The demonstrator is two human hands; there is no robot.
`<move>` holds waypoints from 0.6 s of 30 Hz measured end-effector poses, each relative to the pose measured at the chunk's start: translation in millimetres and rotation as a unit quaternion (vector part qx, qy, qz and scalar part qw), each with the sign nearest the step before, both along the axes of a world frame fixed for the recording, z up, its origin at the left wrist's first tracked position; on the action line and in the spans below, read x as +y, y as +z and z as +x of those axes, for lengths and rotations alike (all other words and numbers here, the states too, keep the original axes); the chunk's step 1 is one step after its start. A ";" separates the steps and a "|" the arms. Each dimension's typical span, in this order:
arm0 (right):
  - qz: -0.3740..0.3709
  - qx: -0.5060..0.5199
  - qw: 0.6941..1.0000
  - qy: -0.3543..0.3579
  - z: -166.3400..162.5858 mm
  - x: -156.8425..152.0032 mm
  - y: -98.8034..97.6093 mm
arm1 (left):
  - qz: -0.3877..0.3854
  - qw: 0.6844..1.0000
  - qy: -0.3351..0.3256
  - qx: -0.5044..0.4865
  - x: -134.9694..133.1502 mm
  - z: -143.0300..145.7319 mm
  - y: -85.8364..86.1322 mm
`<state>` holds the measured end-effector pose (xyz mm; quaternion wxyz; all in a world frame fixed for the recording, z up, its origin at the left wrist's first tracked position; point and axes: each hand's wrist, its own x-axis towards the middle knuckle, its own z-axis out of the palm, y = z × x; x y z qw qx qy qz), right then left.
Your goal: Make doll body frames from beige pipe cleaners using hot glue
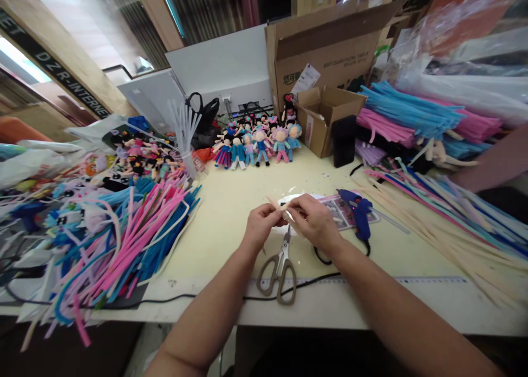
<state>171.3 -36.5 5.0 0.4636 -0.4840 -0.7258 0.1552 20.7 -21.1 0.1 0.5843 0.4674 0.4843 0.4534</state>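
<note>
My left hand [261,224] and my right hand [314,218] meet over the middle of the pale yellow table [223,212]. Both are closed on a thin beige pipe cleaner [275,204] that sticks up and left between them. Grey-handled scissors [279,271] lie on the table just below my hands, blades pointing up toward them. A blue glue gun [359,213] rests on a printed sheet to the right of my right hand, its black cord trailing along the table's front.
A heap of pink, blue and white pipe cleaners [124,239] covers the left side. Beige and coloured stems [449,223] fan across the right. A row of small dolls [258,143] stands at the back, beside open cardboard boxes [325,118]. A ruler [412,280] lies along the front edge.
</note>
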 end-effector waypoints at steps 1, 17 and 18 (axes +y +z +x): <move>-0.004 0.006 1.000 -0.002 -0.1 -0.3 0.5 | 0.000 1.000 0.000 -0.005 0.3 -0.3 -0.7; -0.265 0.283 0.920 0.060 -0.3 13.1 -6.3 | 0.002 0.999 -0.028 -0.043 2.6 -4.5 -5.9; -0.274 0.291 0.914 0.068 0.6 13.6 -6.5 | 0.002 0.998 -0.036 -0.044 2.6 -4.8 -5.8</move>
